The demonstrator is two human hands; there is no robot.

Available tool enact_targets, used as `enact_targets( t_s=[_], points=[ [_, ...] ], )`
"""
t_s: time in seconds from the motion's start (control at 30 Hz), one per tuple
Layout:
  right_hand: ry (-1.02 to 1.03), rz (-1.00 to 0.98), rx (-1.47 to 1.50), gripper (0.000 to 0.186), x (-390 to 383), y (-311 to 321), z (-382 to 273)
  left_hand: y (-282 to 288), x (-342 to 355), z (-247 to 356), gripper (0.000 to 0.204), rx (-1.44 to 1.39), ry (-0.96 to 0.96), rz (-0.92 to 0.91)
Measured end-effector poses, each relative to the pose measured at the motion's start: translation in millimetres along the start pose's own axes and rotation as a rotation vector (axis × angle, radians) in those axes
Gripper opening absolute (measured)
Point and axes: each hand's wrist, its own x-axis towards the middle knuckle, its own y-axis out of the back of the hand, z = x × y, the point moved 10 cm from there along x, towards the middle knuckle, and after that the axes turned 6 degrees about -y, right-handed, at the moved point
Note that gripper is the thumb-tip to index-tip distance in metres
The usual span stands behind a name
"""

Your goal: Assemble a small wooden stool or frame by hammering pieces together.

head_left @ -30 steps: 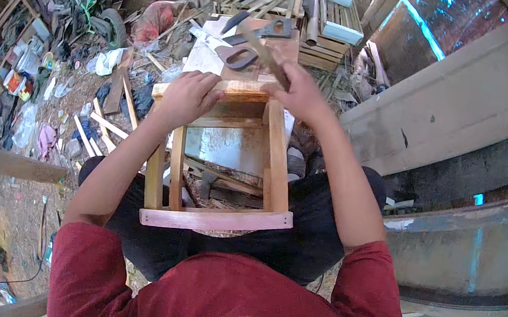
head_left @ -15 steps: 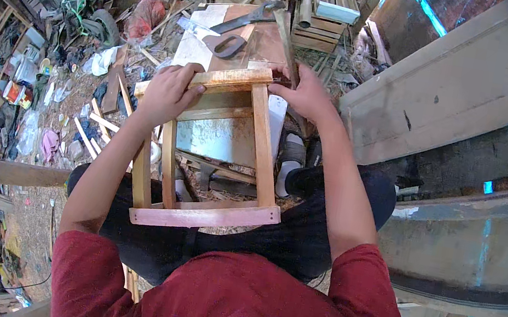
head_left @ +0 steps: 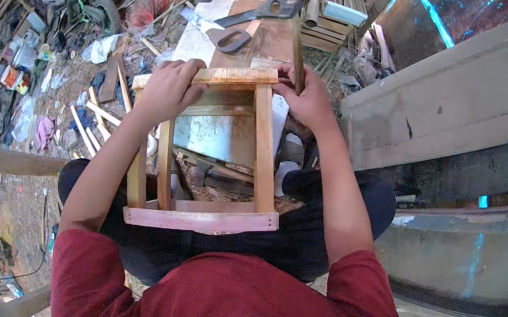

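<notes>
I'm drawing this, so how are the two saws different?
The nearer saw has a bright, silvery blade; the farther saw has a darker one. In the picture, the nearer saw's blade points up-left, the farther saw's down-left. Both have dark handles.

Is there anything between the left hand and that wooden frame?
Nothing visible stands between them: the left hand lies directly on the far rail of the wooden frame. Two handsaws lie beyond that rail, not between it and the hand.
</notes>
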Motion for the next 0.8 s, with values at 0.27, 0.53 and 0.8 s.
enact_targets(
  t_s=[0.27,0.53,0.8],
  points=[
    [-0.002,-0.001,-0.032,0.041,1.1,0.8,-9.1,0.7,0.8,-0.6,0.033,-0.006,0.019,-0.003],
    [0.01,0.002,-0.05,0.057,4.5,4.1,-47.2,0.7,3.9,-6.9,0.03,-0.145,0.105,-0.114],
    [0.116,0.165,0.049,0.039,0.4,27.1,-98.6,117.0,16.1,-49.3,0.039,-0.171,0.171,0.232]
  ],
)
